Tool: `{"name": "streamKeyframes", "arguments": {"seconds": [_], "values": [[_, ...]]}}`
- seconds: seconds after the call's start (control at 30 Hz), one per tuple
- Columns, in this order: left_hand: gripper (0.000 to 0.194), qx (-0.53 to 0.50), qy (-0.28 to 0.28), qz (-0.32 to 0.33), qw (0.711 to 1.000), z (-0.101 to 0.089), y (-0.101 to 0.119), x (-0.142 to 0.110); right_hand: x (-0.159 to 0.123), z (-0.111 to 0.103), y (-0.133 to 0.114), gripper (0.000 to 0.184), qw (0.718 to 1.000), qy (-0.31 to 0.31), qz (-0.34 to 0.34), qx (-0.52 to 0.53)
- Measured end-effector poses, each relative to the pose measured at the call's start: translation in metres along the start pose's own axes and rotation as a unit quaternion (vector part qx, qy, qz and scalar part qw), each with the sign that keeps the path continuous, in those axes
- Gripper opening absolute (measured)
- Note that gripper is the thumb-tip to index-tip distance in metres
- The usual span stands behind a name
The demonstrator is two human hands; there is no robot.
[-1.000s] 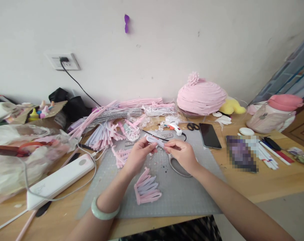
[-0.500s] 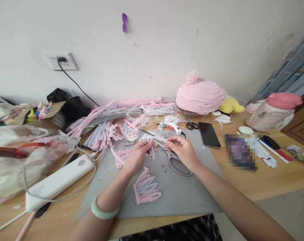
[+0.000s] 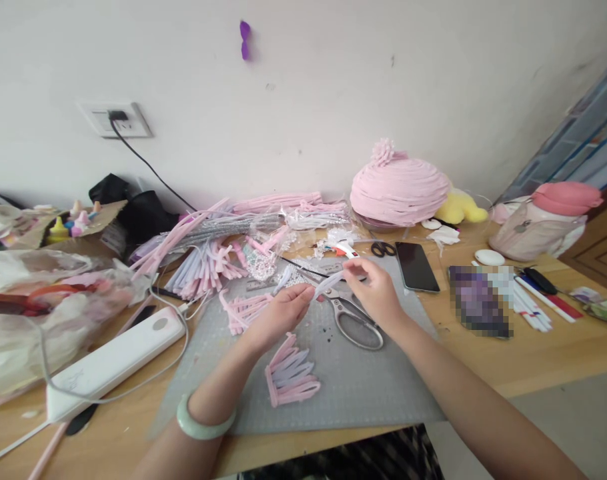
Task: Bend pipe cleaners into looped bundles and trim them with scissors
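Note:
Between my two hands stretches a pale lavender pipe cleaner [image 3: 328,283]. My left hand [image 3: 286,308] pinches its near end, and my right hand [image 3: 373,290] holds the far end between thumb and fingertips. Just beneath them, large metal scissors [image 3: 358,330] lie on the grey cutting mat [image 3: 368,393]. Closer to me on the mat rests a row of pink and lavender pipe-cleaner loops [image 3: 291,375] joined along one side. Left of my left hand is a cluster of short pink pipe-cleaner pieces [image 3: 243,310], partly behind my wrist.
Behind the mat are a pipe-cleaner bundle [image 3: 208,260], pearl beads [image 3: 263,260] and a hot glue gun [image 3: 347,249]. A pink wrapped dome [image 3: 398,190] stands near the wall. A phone [image 3: 416,267] lies right; a white power bank [image 3: 116,363] with cables lies left.
My hands have drawn the lavender pipe cleaner out between them. The end that hung below my left hand no longer shows. My right hand has moved slightly right and up.

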State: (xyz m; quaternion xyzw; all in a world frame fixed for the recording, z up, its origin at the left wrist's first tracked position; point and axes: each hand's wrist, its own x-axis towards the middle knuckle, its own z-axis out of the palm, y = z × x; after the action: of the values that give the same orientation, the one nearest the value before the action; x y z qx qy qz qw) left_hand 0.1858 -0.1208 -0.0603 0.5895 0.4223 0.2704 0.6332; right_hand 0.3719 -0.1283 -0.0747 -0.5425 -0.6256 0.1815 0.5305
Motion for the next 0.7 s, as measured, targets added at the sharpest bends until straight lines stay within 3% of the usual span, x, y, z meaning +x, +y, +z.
{"name": "streamKeyframes", "arguments": {"seconds": [0.07,0.13,0.27,0.5,0.6,0.7], "values": [[0.033,-0.033,-0.002,-0.010,0.999,0.001,-0.002,0.001,-0.005,-0.001,-0.005,0.024,0.984,0.026,-0.141,-0.108],[0.030,-0.081,-0.017,-0.023,0.996,0.001,-0.003,0.001,-0.010,-0.002,-0.011,0.032,0.949,-0.013,-0.256,-0.184],[0.025,-0.161,-0.072,-0.064,0.982,-0.002,-0.001,-0.002,-0.016,0.002,-0.013,0.034,0.887,-0.126,-0.359,-0.261],[0.015,-0.213,-0.150,-0.125,0.957,-0.010,-0.001,-0.002,-0.013,0.005,0.000,0.026,0.861,-0.120,-0.418,-0.263],[0.017,-0.179,-0.139,-0.110,0.968,-0.008,0.001,-0.002,-0.014,0.003,0.000,0.026,0.881,-0.131,-0.394,-0.227],[0.023,-0.057,-0.085,-0.043,0.994,-0.004,0.006,-0.005,-0.015,0.002,-0.004,0.026,0.925,-0.173,-0.304,-0.148]]}}
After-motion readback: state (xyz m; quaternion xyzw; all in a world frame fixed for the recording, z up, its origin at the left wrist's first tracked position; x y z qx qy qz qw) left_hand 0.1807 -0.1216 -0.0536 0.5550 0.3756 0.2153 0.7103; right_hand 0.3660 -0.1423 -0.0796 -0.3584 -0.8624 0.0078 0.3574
